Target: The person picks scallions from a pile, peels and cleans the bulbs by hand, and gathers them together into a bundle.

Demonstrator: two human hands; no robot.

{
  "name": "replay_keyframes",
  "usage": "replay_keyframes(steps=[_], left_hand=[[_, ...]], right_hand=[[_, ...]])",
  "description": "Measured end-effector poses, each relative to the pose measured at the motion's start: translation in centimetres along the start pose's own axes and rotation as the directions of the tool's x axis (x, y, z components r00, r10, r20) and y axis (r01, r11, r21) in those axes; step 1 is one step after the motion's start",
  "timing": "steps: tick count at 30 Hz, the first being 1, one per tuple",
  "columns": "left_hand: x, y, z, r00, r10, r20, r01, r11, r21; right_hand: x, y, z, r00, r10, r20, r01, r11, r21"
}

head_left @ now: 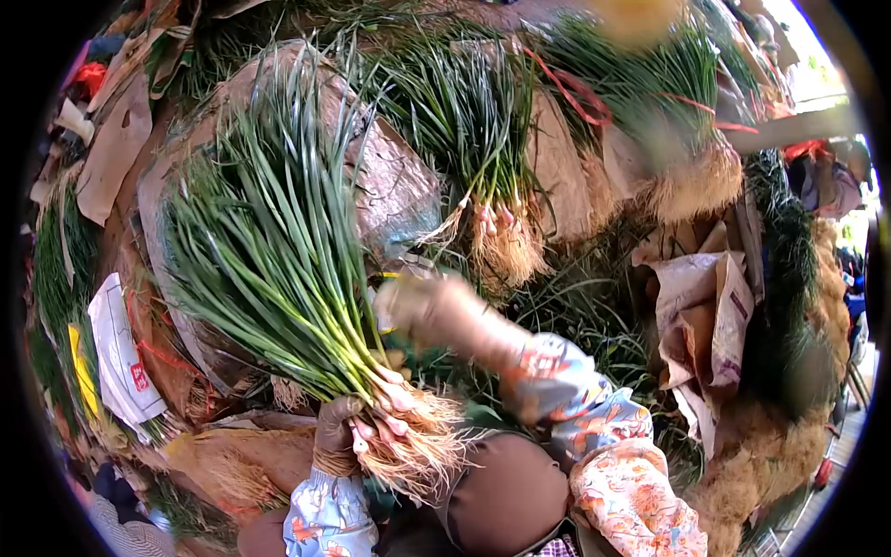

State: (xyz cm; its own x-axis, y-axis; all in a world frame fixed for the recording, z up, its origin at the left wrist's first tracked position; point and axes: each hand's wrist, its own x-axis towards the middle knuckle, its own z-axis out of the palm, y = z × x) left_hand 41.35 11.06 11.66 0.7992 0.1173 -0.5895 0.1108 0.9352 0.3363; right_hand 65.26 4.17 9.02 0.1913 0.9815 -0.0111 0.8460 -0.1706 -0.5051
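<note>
My left hand (337, 429), in a brown glove, grips a big bunch of spring onions (297, 278) close to the bulbs. Their pinkish-white bulbs (394, 395) and pale, stringy roots point to the lower right, while the long green leaves fan up and left. Beside the stems on the right is my right hand (415, 308), smeared by motion; its fingers cannot be made out. A smaller bunch of spring onions (497, 176) lies farther off, roots toward me.
Brown sacking (399, 186) lies under the leaves. A large tied bundle with matted roots (691, 190) rests at the upper right near a red strap (580, 97). A crumpled paper sack (705, 316) sits at the right, a white printed bag (125, 357) at the left. My knee (510, 483) is below.
</note>
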Motion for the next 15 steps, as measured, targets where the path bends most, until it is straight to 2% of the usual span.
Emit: replay_keyframes(steps=[1, 2, 3, 4, 5, 6, 8, 10, 11, 12, 13, 15], left_hand=[[0.0, -0.1, 1.9, 0.991, 0.098, -0.086, -0.103, 0.993, -0.057], [0.4, -0.2, 3.9, 0.965, 0.199, -0.170, -0.219, 0.970, -0.107], [0.3, -0.3, 2.8, 0.973, 0.179, -0.142, -0.197, 0.973, -0.124], [0.5, -0.2, 3.1, 0.967, 0.212, -0.141, -0.229, 0.966, -0.122], [0.5, 0.0, 3.0, 0.975, 0.189, -0.117, -0.202, 0.974, -0.107], [0.6, 0.0, 3.0, 0.977, 0.181, -0.109, -0.193, 0.974, -0.118], [0.8, 0.0, 3.1, 0.982, 0.164, -0.094, -0.176, 0.974, -0.139], [0.3, 0.0, 2.5, 0.989, 0.136, -0.057, -0.146, 0.963, -0.229], [0.5, -0.4, 2.0, 0.981, 0.192, -0.021, -0.191, 0.948, -0.256], [0.6, -0.3, 3.0, 0.979, 0.199, -0.045, -0.204, 0.953, -0.223], [0.6, -0.1, 3.9, 0.976, 0.206, -0.069, -0.216, 0.958, -0.190], [0.5, -1.5, -3.4, 0.999, -0.051, -0.017, 0.052, 0.996, 0.072]], right_hand=[[-0.1, 3.4, 1.4, 0.968, -0.168, -0.189, 0.054, 0.868, -0.494], [1.1, 5.0, -0.9, 0.910, 0.389, -0.140, -0.380, 0.921, 0.090], [2.3, 6.6, -3.1, 0.565, 0.824, -0.046, -0.640, 0.473, 0.605], [3.2, 10.9, -2.0, 0.477, 0.866, -0.152, -0.778, 0.496, 0.385], [4.4, 11.1, -3.2, 0.443, 0.881, -0.166, -0.873, 0.466, 0.145], [5.1, 12.2, -3.2, 0.442, 0.882, -0.162, -0.874, 0.464, 0.142], [5.8, 14.0, -2.4, 0.572, 0.806, -0.148, -0.805, 0.587, 0.083], [4.7, 14.0, -1.7, 0.603, 0.767, -0.219, -0.761, 0.636, 0.129], [3.5, 13.1, -1.5, 0.569, 0.814, -0.116, -0.733, 0.566, 0.378], [2.0, 11.9, -1.2, 0.549, 0.836, 0.001, -0.672, 0.440, 0.596], [0.6, 9.7, -0.4, 0.603, 0.795, 0.061, -0.612, 0.413, 0.674], [-1.2, 2.8, 0.4, 0.686, 0.697, 0.208, -0.524, 0.275, 0.806]])
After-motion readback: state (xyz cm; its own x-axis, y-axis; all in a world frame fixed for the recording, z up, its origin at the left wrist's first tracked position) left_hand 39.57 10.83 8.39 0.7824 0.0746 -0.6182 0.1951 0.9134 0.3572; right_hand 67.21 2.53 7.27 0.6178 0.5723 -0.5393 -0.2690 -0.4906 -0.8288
